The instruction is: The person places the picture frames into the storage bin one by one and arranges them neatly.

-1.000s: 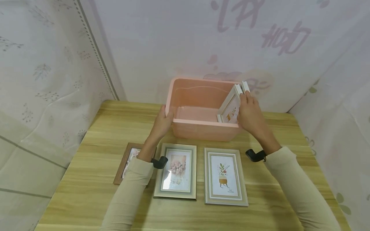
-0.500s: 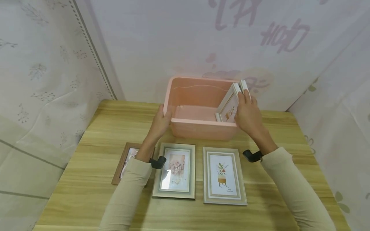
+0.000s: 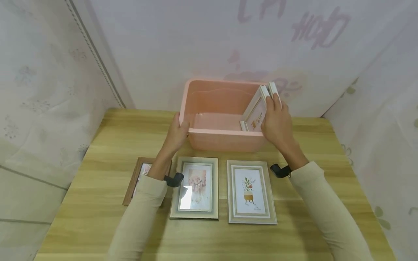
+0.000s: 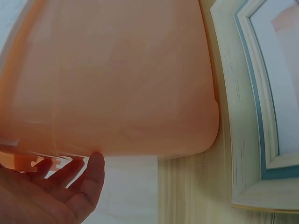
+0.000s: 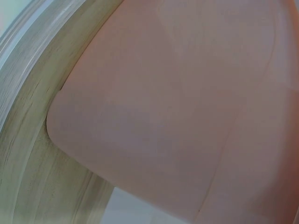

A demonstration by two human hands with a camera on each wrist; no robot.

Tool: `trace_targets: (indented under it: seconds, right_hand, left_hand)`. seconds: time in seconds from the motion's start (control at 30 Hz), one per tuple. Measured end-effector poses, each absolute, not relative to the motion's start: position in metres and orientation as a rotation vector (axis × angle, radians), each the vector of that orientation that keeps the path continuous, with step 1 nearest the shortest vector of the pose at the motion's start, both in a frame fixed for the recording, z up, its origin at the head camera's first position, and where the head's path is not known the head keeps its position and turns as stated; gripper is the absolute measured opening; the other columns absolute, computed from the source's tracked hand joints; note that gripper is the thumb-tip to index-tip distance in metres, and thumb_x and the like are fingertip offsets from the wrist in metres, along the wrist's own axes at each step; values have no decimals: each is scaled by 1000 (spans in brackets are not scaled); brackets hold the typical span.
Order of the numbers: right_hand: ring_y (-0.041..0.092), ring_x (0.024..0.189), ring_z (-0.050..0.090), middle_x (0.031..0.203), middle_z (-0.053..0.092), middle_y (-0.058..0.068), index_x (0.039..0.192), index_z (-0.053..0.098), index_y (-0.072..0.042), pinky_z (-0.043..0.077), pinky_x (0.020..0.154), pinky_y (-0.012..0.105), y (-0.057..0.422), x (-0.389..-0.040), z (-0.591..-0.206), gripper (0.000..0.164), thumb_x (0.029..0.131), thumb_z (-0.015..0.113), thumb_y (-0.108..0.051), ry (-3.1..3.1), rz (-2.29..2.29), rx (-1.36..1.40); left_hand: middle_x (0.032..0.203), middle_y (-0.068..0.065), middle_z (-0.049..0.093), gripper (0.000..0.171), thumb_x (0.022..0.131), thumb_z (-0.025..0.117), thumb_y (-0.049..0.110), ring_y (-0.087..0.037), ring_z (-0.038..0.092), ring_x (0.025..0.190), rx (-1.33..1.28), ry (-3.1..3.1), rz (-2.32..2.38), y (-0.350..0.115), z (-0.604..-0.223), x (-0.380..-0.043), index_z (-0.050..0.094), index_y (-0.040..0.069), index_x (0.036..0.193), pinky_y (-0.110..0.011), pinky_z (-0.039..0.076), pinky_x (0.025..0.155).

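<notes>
A pink plastic bin stands at the back of the table. My left hand grips its left rim; in the left wrist view, the fingers of that hand curl against the bin's edge. Two white picture frames lean side by side within the right end of the bin, their tops above the rim. My right hand holds their near side edges, fingers over them; its thumb is hidden. The right wrist view has only the bin's outer wall, with no hand visible.
On the wooden table, nearer me, lie a gold-rimmed flower picture frame, a cream potted-plant frame and a brown frame partly under my left arm. A patterned cloth wall rises behind the bin.
The head view has shifted slightly, so everything sits a little higher and further left. Both hands keep their places on the bin and the white picture frames.
</notes>
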State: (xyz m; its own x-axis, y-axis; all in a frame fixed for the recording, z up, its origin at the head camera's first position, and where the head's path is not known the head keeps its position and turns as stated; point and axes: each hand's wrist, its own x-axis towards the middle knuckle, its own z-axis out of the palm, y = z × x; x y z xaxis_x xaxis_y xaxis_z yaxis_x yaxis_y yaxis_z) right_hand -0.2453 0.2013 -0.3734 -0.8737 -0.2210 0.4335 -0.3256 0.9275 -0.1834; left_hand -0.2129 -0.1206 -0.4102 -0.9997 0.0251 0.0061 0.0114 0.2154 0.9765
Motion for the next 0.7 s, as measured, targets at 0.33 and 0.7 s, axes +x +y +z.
trace_targets:
  seconds: [0.33, 0.7]
  right_hand:
    - [66, 126, 43, 152, 36, 41, 146, 41, 13, 40, 100, 74, 208, -242, -376, 54, 94, 50, 0, -2740, 450, 388]
    - [64, 143, 23, 164, 16, 37, 157, 28, 10, 23, 111, 77, 234, -236, -365, 70, 99, 59, -16, -2918, 647, 374]
  left_hand:
    - [100, -12, 47, 45, 109, 38, 18, -19, 45, 79, -6, 2414, 2005, -115, -418, -211, 37, -4, 148, -28, 40, 66]
    - [102, -15, 51, 45, 109, 40, 21, -23, 48, 84, -18, 2424, 1990, -97, -420, -216, 40, -1, 148, -34, 44, 72]
